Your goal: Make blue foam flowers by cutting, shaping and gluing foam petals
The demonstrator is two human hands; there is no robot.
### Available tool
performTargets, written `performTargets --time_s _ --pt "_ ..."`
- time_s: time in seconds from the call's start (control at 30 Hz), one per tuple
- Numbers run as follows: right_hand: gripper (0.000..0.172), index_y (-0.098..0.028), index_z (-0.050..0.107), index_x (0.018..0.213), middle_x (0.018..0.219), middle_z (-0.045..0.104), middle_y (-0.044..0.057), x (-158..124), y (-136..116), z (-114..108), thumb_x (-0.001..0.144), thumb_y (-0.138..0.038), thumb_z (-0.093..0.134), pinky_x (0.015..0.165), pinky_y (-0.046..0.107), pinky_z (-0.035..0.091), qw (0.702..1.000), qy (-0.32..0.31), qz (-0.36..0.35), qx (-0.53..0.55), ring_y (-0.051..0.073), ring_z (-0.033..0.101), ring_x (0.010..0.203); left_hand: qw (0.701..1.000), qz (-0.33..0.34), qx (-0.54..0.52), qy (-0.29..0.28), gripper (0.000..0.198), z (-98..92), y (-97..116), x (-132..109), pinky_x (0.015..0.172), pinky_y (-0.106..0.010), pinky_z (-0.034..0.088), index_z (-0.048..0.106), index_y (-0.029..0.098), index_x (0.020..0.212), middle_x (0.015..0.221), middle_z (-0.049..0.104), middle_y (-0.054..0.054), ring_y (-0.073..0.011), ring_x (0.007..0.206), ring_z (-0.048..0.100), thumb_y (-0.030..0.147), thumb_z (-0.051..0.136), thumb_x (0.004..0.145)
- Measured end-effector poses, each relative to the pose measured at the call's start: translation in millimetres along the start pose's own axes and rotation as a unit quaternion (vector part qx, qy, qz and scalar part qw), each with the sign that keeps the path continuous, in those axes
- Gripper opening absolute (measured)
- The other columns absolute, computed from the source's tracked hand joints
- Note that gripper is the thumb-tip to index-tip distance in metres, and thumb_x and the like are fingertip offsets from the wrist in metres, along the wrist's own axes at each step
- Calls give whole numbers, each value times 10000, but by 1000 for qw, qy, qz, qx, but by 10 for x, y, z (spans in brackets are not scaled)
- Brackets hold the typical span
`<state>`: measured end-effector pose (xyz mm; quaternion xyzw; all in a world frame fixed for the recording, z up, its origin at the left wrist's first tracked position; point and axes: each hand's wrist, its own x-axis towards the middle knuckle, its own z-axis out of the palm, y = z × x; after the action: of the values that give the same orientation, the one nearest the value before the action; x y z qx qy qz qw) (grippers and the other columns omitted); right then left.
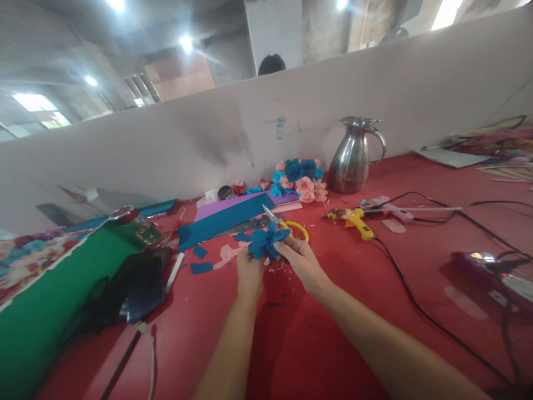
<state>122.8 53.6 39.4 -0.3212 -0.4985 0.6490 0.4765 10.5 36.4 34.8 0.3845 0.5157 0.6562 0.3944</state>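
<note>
A blue paper flower (266,242) with spread petals is between my two hands, above the red table. My left hand (249,268) holds it from below, its fingers partly hidden behind the petals. At the flower's right side, my right hand (300,260) pinches a petal between thumb and fingers. Just behind lie scissors (298,226) with yellow handles, their blades pointing back and left. A long blue paper strip (227,221) lies beyond the flower, over purple paper (204,211). Small blue and pink paper scraps (228,253) are scattered to the left.
Paper roses (305,185) and a steel jug (352,158) stand by the white partition (208,144). A yellow glue gun (356,219) with its cord lies right, near a purple power strip (478,272). At left are a green box (45,311) and a phone (145,291).
</note>
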Motion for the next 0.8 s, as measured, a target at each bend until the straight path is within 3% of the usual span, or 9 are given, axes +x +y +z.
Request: performTargets --time_s 0.37,0.8 --pt "256 -226 541 587 604 589 -1 23 -15 13 700 -437 633 588 299 450 1000 -5 -11 -14 154 558 569 1000 -2 -24 14 105 -18 -56 34 586 -220 365 598 155 545 555 532 40 -89 559 412 212 672 592" --pt "293 -218 568 635 607 581 2 13 -9 3 728 -490 624 583 288 427 1000 6 1 -4 155 541 579 1000 19 13 4 158 -45 -62 47 537 -226 347 574 159 528 520 522 34 -96 521 413 247 662 626"
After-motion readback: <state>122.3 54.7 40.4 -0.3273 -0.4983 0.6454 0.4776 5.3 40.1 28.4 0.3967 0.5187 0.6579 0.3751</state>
